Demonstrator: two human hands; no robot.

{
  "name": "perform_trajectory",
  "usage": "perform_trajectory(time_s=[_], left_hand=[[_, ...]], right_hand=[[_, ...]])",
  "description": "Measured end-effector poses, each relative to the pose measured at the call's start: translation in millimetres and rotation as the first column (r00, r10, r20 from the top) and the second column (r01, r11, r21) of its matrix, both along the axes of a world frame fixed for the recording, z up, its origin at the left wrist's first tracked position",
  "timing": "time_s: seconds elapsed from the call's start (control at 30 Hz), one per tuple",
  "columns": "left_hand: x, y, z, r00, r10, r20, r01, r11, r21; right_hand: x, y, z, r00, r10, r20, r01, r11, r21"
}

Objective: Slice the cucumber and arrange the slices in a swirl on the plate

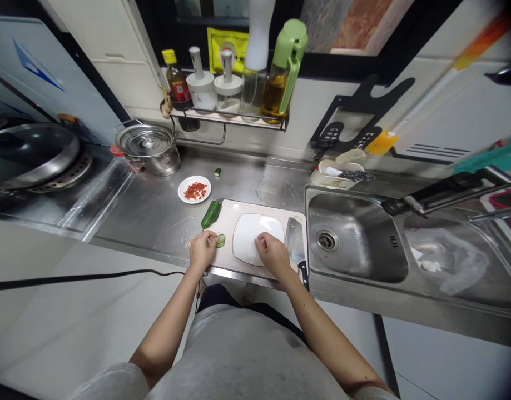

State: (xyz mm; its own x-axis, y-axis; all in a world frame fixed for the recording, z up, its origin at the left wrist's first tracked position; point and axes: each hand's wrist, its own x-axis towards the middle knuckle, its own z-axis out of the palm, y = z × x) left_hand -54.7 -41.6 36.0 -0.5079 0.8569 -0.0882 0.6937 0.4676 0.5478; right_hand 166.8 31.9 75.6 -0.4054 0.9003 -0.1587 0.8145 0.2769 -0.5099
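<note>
My left hand (202, 250) is closed, its fingertips pinching at the edge of thin cucumber slices (221, 241) on the left of the cutting board (229, 210). Over the right part of a white plate (249, 233), my right hand (274, 254) has its fingers pressed together; whatever is between them is hidden. The plate lies on the board and its surface looks bare. A piece of cucumber (211, 214) rests against the board's left edge. Along the board's right side lies a cleaver (294, 239) with a black handle, pointing toward me.
A small plate (181, 190) of chopped red pieces and a cucumber end (217, 172) are behind the board. A lidded steel pot (161, 161) stands back left. The sink (355, 239) is at the right, under a black faucet (438, 191). A bottle shelf (238, 119) hangs above.
</note>
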Motion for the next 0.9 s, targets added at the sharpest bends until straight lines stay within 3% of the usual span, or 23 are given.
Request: perform_trajectory(time_s=[0.13,0.3,0.43,0.53,0.6,0.8,0.9], left_hand=[[1.2,5.5,8.4,0.975,-0.049,0.217,0.038,0.998,0.056],[14.9,18.4,20.1,0.921,-0.165,0.354,0.141,0.986,0.094],[28.2,23.5,24.5,0.883,-0.209,0.420,0.157,0.975,0.155],[37.2,23.4,27.9,0.864,-0.130,0.487,0.050,0.983,0.174],[43.3,23.3,32.2,0.806,-0.097,0.585,0.010,0.989,0.151],[60.1,31.4,46.7,0.479,-0.012,0.878,-0.001,1.000,0.014],[63.4,36.9,47.0,0.395,0.029,0.918,-0.036,0.999,-0.016]], right_hand=[[-11.5,5.6,6.9,0.985,0.151,-0.083,-0.149,0.988,0.039],[-26.2,11.0,12.6,0.939,0.324,-0.117,-0.309,0.942,0.132],[-26.8,12.3,9.4,0.934,0.333,-0.131,-0.312,0.937,0.156],[-20.1,14.1,6.8,0.934,0.306,-0.184,-0.266,0.940,0.213],[-14.2,15.5,7.2,0.926,0.302,-0.226,-0.236,0.932,0.275],[-0.8,16.7,13.2,0.913,0.329,-0.242,-0.215,0.891,0.400],[2.7,16.2,12.2,0.911,0.338,-0.235,-0.222,0.884,0.412]])
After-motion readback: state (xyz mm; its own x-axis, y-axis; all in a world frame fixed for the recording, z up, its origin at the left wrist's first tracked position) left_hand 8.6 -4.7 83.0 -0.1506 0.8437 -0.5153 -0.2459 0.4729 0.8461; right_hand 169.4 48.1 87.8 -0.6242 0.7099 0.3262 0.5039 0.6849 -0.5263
